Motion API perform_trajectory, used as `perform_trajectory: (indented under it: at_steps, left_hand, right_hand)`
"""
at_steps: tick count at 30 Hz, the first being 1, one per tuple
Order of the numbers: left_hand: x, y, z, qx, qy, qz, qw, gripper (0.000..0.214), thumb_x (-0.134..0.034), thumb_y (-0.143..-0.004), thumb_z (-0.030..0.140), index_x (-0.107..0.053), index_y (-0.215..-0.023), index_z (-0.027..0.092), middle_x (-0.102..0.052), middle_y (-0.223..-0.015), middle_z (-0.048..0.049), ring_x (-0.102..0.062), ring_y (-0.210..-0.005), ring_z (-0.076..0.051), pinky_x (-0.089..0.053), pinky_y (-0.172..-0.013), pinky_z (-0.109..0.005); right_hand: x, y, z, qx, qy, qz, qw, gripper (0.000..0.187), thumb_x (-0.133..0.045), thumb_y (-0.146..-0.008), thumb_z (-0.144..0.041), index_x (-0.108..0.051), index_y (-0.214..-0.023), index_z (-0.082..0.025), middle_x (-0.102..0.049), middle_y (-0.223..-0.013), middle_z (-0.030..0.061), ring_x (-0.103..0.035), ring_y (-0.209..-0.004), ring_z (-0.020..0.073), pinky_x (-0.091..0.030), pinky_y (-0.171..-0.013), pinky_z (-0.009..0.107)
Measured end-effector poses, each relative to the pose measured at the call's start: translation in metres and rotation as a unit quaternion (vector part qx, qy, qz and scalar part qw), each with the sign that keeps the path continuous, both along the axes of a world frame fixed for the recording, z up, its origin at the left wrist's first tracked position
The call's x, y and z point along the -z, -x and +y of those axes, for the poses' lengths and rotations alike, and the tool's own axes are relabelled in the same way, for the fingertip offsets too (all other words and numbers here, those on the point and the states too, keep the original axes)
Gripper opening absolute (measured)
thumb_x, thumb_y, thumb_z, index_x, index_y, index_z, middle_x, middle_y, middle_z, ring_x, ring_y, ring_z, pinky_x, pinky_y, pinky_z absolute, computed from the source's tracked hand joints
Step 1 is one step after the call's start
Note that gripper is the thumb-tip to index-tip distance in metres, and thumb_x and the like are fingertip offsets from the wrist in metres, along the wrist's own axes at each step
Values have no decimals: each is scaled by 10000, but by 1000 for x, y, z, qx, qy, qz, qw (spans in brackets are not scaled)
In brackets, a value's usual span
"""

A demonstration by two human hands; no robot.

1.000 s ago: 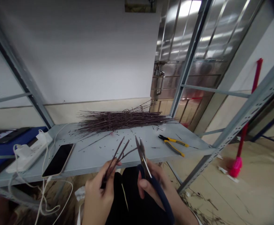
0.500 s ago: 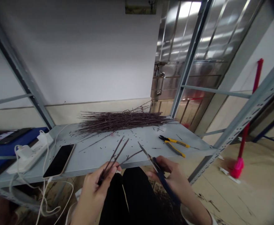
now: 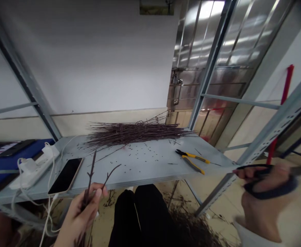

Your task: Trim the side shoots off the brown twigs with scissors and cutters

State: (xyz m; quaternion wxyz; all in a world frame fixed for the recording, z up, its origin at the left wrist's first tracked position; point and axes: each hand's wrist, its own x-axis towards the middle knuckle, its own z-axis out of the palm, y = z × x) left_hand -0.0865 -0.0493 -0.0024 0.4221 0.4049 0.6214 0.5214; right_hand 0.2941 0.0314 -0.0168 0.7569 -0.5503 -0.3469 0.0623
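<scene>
Several thin dark brown twigs [image 3: 91, 175] are gripped in my left hand [image 3: 85, 209], their tips standing up in front of the shelf's edge. One of them is forked and curves to the right. Far off to the right, past the shelf's end, my right hand [image 3: 263, 192] has its fingers through the dark blue handles of a pair of scissors [image 3: 271, 192]. Their blades point right and are smeared by motion. On the grey shelf [image 3: 145, 171] lies a long pile of the same twigs [image 3: 137, 133].
Pliers with yellow and black handles [image 3: 193, 159] lie at the shelf's right. A phone [image 3: 66, 175] and a white power strip [image 3: 34, 168] with cables are at the left. Metal posts [image 3: 261, 127] frame the shelf. Twig scraps [image 3: 191, 223] cover the floor below.
My right hand has swung far right with the scissors, turning their blades from the shelf toward the right. My left hand has moved left and down with its twigs.
</scene>
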Motion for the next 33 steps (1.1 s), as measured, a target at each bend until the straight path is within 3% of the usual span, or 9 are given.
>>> perform_trajectory:
  at_steps: [2,6,12,18,27,33]
  left_hand:
    - [-4,-9,3,29,1,-12,1000,489,-683,-628,661,-591,-730,192,-154,-471,121,-70,-435,-42,-45,-397,-170]
    - [-13,-20,5,69,-9,-26,997,473,-630,-695,660,-571,-746,193,-143,-459,129,-50,-431,-37,-36,-410,-181]
    - [-12,-21,5,108,-18,-51,993,454,-630,-712,644,-553,-748,199,-169,-447,130,-63,-410,-35,-44,-397,-187]
    - [-9,-22,7,139,-24,-61,988,430,-614,-741,627,-550,-740,202,-171,-436,129,-65,-396,-37,-52,-378,-184]
    - [-12,-25,12,161,-7,-102,982,411,-654,-727,594,-543,-723,198,-179,-426,135,-56,-385,-26,-38,-374,-179]
    - [-7,-31,29,151,-25,-98,983,373,-622,-773,560,-540,-790,197,-202,-423,141,-58,-393,-33,-65,-373,-163]
  right_hand:
    - [7,12,-1,-62,18,0,998,403,-463,-857,-572,-429,-624,-245,-447,-498,-45,-500,-465,153,-450,-532,317]
    - [36,40,12,-181,177,-112,961,381,-604,-751,-569,-468,-645,-228,-504,-469,-49,-496,-445,142,-392,-484,269]
    - [69,73,57,-193,308,-316,876,266,-620,-690,-463,-499,-673,-227,-637,-634,28,-604,-618,210,-403,-554,276]
    - [81,96,86,-220,328,-364,844,72,-603,-711,-239,-561,-745,-192,-663,-671,52,-616,-644,196,-361,-550,253]
    - [90,97,105,-228,355,-391,818,162,-638,-696,-164,-618,-855,-137,-682,-739,89,-623,-725,208,-377,-625,253]
    - [90,96,117,-243,341,-383,823,126,-658,-661,-137,-628,-782,-129,-674,-798,118,-623,-837,253,-417,-753,302]
